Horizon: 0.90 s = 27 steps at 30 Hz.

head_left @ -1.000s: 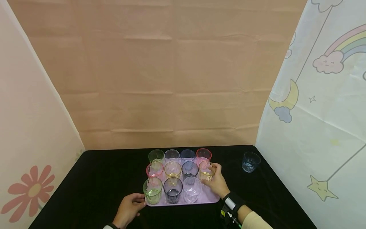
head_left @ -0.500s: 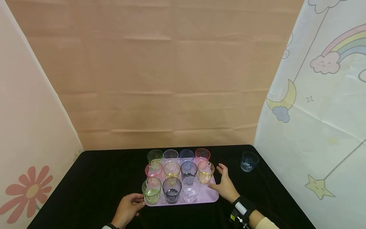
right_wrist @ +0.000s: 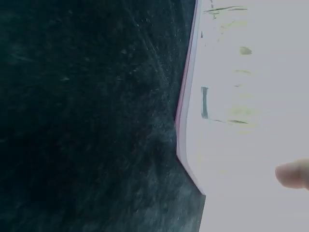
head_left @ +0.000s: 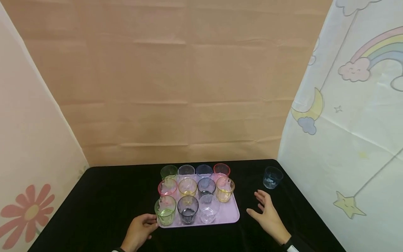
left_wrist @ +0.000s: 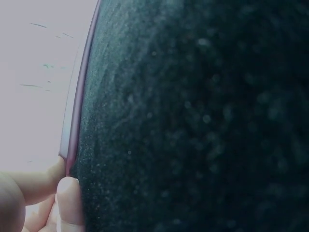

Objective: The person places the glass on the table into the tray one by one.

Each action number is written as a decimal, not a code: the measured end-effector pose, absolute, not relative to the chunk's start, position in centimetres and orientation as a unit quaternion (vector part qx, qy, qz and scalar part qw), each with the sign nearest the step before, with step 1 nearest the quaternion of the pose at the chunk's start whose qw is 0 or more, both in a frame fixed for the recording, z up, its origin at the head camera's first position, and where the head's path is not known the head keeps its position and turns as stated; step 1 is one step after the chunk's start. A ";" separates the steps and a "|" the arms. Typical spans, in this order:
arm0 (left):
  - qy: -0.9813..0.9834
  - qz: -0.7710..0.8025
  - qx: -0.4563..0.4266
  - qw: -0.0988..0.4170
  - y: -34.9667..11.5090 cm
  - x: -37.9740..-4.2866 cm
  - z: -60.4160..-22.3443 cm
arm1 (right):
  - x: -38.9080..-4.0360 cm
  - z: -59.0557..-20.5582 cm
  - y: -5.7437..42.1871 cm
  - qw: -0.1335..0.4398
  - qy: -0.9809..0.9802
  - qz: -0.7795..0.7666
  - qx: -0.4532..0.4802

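Observation:
A pale purple tray [head_left: 230, 212] carries several drinking glasses in three rows on the black-covered table. My left hand [head_left: 138, 231] pinches its front left corner between thumb and fingers; the left wrist view shows the fingertips [left_wrist: 70, 193] at the tray's rim. The front row holds a green glass [head_left: 165, 211], a dark grey glass [head_left: 188, 211] and a clear glass [head_left: 208, 210], with bare tray at its right end. A yellow-tinted glass [head_left: 225, 191] ends the middle row. To the right of the tray, my right hand [head_left: 269, 219] hovers empty, fingers spread and relaxed.
A lone blue glass [head_left: 272, 178] stands on the table beyond my right hand, near the right edge. Brown paper [head_left: 185, 87] hangs behind the table, with printed cloth walls on both sides.
My right hand has let go of the yellow-tinted glass, which stays on the tray, and moved right toward the lone blue glass. My left hand keeps its place at the corner.

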<state>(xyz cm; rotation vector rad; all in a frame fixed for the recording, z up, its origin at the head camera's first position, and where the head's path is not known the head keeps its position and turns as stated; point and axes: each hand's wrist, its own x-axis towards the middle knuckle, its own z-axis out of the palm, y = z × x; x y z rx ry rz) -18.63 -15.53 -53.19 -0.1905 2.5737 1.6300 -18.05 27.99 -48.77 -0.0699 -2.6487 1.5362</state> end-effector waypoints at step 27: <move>0.846 0.527 -0.060 0.055 -15.8 -18.9 -53.5 | -25.1 -51.3 36.3 0.147 -0.804 0.557 -0.150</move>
